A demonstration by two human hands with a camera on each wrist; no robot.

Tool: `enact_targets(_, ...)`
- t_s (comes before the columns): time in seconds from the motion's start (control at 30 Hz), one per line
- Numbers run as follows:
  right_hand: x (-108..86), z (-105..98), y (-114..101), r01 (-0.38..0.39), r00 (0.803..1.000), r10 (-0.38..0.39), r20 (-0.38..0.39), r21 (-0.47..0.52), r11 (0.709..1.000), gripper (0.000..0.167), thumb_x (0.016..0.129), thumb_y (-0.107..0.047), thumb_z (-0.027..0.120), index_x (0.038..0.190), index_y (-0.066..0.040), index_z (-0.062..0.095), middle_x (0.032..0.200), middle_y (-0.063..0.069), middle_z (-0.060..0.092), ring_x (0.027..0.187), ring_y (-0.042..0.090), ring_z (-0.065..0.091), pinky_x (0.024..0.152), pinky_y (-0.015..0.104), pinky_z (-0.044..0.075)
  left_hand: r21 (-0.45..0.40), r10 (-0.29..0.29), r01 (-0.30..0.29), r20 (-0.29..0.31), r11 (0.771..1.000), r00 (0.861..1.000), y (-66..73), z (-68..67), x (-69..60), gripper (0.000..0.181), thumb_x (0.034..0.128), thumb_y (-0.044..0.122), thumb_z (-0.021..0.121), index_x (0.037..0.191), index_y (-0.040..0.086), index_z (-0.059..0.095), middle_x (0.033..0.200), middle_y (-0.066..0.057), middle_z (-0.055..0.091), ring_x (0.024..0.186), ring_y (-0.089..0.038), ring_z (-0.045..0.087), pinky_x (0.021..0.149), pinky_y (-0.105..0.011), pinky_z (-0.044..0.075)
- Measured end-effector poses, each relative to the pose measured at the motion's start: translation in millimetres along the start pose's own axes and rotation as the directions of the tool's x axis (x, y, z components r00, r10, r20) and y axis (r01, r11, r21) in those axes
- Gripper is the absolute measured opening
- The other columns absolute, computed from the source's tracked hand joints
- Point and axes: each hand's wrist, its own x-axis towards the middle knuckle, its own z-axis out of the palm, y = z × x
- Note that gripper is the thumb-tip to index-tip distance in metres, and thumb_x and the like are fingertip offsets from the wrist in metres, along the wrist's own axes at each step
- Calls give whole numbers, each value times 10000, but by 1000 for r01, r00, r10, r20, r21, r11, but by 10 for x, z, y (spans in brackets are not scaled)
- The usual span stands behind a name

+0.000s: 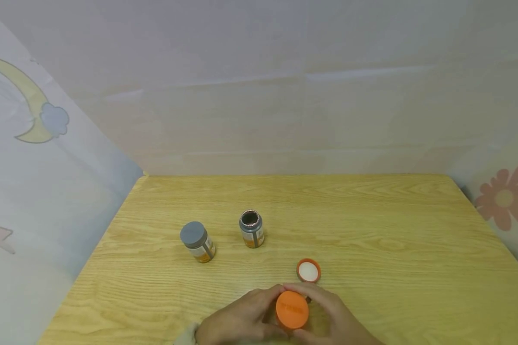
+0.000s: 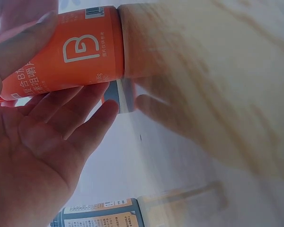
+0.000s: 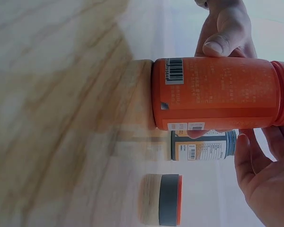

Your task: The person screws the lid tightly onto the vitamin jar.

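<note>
Left on the tabletop [image 1: 393,230] stood one capped grey jar [image 1: 198,242] and one open grey jar [image 1: 252,235]; nearer its front edge, both hands [image 1: 241,316] [image 1: 334,314] gripped one orange cylindrical bottle [image 3: 217,94], one upturned orange-rimmed lid [image 1: 308,271] beyond.

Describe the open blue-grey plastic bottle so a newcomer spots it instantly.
On the yellowish wood-grain table, look beyond the orange cylindrical bottle being held. The open blue-grey plastic bottle stands upright there, right of a matching blue-grey lidded bottle. Unlike that neighbour, it has no lid, its dark mouth showing.
</note>
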Motion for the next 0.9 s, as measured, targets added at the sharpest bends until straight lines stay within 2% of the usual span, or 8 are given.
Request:
enact_targets(0.2,-9,88,46,31,995,-29,-97,20,999,657,749,-92,856,1326,-17,551,1217,34,664,1010,81,583,839,215,484,-34,-23,23,6,999,1000,12,-7,-5,473,930,320,696,1344,340,469,1194,208,626,1022,77,566,889,-168,490)
enact_targets(0.37,-12,158,51,29,984,-22,-179,34,999,665,691,-107,905,1249,-1,559,1157,40,655,957,75,576,764,226,486,24,-9,9,-5,1000,1000,13,-3,-4,462,938,351,679,1349,333,468,1216,209,617,1028,82,554,890,-167,486)
enact_targets(0.47,-8,139,29,-6,987,5,-158,-6,1000,719,692,-155,911,1288,-16,534,1201,47,641,1012,66,571,792,215,477,59,-2,2,-12,998,1000,13,1,-7,504,933,323,691,1375,330,449,1226,204,614,1039,81,551,905,-173,487)
enact_targets(0.6,2,62,-11,-30,997,25,-73,-62,998,793,741,-204,884,1397,-21,479,1333,58,605,1161,62,554,908,196,457,93,16,-14,-18,996,1000,14,10,-6,616,920,299,707,1442,346,384,1233,207,614,1044,81,556,926,-180,487)
enact_targets(0.67,2,26,-37,-44,999,42,-28,-51,998,778,779,-195,853,1432,-36,461,1367,52,595,1218,69,550,989,193,440,71,6,-5,-15,997,1000,18,8,-5,612,921,320,703,1439,364,380,1225,216,612,1042,79,558,927,-183,486)
enact_targets(0.77,2,3,-48,-45,999,45,7,-16,999,713,820,-157,812,1435,-42,471,1363,56,608,1244,96,560,1054,203,425,-10,-10,10,-1,1000,1000,22,2,-5,538,926,341,695,1389,373,420,1177,218,624,1006,73,574,892,-173,491)
enact_targets(0.83,0,6,-35,-47,999,47,8,13,999,683,817,-133,808,1417,-46,494,1334,40,628,1202,100,580,1042,205,437,-52,-21,21,6,998,1000,27,0,-4,492,926,347,695,1350,374,448,1152,217,629,987,68,580,871,-169,492)
enact_targets(0.9,-6,23,-4,-31,999,31,-17,19,999,673,795,-122,826,1387,-40,518,1287,23,647,1126,87,589,977,197,457,-65,-23,23,8,998,1000,30,0,-2,470,925,341,698,1332,368,463,1138,215,633,971,69,579,855,-162,491)
